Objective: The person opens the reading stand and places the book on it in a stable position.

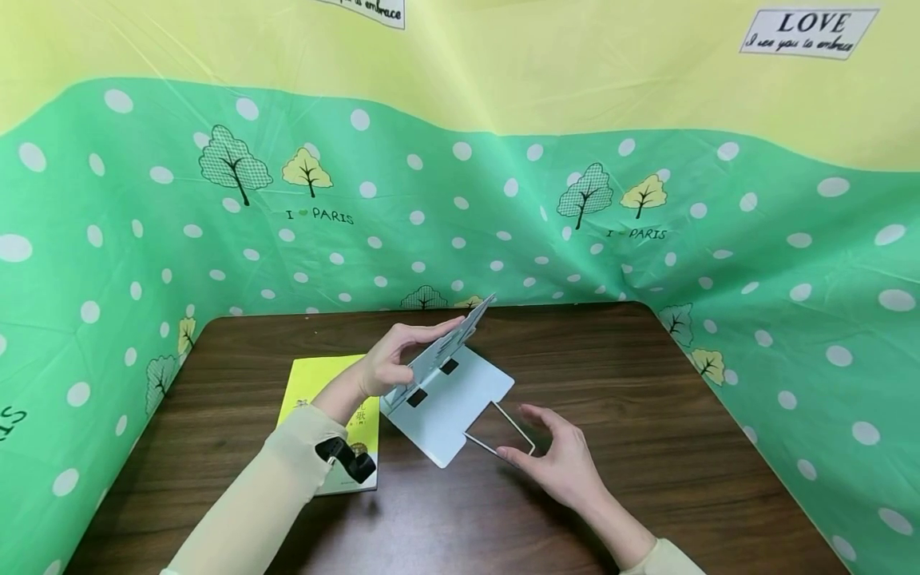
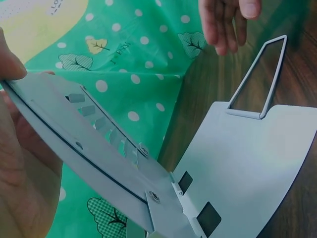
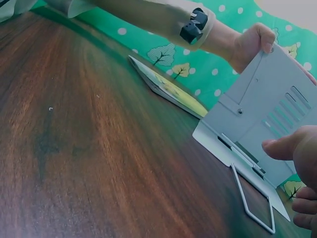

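Note:
A pale grey folding metal book stand [image 1: 460, 407] sits on the table with its slotted panel [image 3: 277, 94] tilted up from the flat plate. The left hand [image 1: 391, 359] grips the raised panel by its edge, thumb on one face and fingers on the other. From the plate's near right side a wire loop [image 2: 274, 78] sticks out. Beside that loop is the right hand [image 1: 564, 459], thumb and fingers spread apart and holding nothing. The left wrist view shows the right hand's fingers apart from the wire. Two black pads [image 2: 209, 219] lie along the hinge side of the plate.
A yellow book [image 1: 316, 375] lies on the dark wooden table [image 1: 683, 479] at the left, partly under the left forearm. Behind and along the sides hangs a green and yellow printed cloth [image 1: 460, 216]. The left wrist wears a black strap [image 1: 348, 459].

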A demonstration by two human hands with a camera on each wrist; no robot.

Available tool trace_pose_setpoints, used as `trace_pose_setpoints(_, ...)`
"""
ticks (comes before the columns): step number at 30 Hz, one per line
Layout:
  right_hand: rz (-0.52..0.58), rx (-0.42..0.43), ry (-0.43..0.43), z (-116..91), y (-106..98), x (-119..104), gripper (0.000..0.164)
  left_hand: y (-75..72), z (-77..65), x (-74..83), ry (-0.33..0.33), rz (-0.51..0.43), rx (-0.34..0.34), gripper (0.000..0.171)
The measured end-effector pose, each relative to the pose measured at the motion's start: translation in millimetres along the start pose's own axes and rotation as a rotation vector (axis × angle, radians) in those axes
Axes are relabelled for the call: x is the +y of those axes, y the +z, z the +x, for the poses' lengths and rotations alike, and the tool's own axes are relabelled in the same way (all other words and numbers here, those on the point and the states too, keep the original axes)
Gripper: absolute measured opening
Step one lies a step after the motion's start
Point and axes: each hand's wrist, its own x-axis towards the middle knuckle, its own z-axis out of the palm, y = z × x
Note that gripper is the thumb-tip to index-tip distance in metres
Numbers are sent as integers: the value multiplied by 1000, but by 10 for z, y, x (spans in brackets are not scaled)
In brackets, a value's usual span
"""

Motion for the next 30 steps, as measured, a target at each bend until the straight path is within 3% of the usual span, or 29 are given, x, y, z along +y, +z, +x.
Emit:
trace_pose_setpoints(6,-19,-3,44,-36,21,50,76,-30,2,-2,-34,-50,8,99)
trace_pose_setpoints(14,-67,-30,85,-68,86,113,81,-53,1,-18,-33,-93,11,99)
trace_pose_setpoints(30,-150,-8,77,-87,136,155,61,-73,4,-9,-34,-96,22,98)
